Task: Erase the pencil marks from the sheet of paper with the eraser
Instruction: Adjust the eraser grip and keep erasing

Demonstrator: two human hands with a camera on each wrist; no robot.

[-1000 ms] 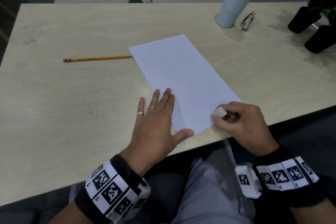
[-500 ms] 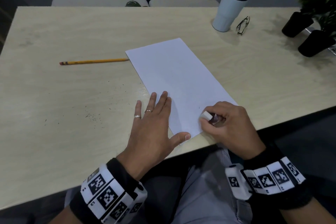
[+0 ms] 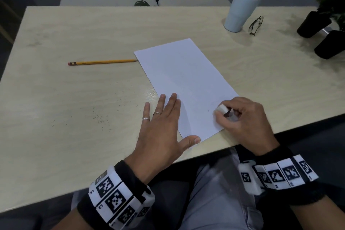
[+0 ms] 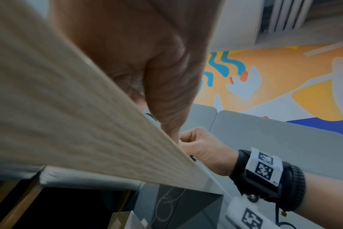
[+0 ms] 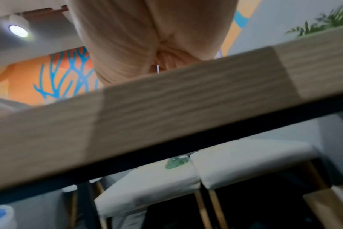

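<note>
A white sheet of paper [image 3: 186, 84] lies slanted on the pale wooden table [image 3: 74, 108]. My left hand [image 3: 164, 129] lies flat with straight fingers on the sheet's near left edge, thumb at its near corner. My right hand [image 3: 242, 119] pinches a small white eraser [image 3: 221, 108] and holds it against the paper near the right edge. No pencil marks show clearly apart from a tiny dark speck beside the eraser. In the left wrist view my right hand [image 4: 202, 148] shows past the table edge [image 4: 88, 124]. The right wrist view shows only my palm [image 5: 147, 38] above the table's edge.
A yellow pencil [image 3: 102, 61] lies left of the sheet. Dark eraser crumbs [image 3: 104, 115] are scattered on the table at left. At the back right stand a pale tumbler [image 3: 240, 7], folded glasses [image 3: 256, 25] and black plant pots [image 3: 321, 33].
My right hand slid the eraser left over the paper, then back right toward the sheet's right edge. My left hand has stayed flat on the sheet.
</note>
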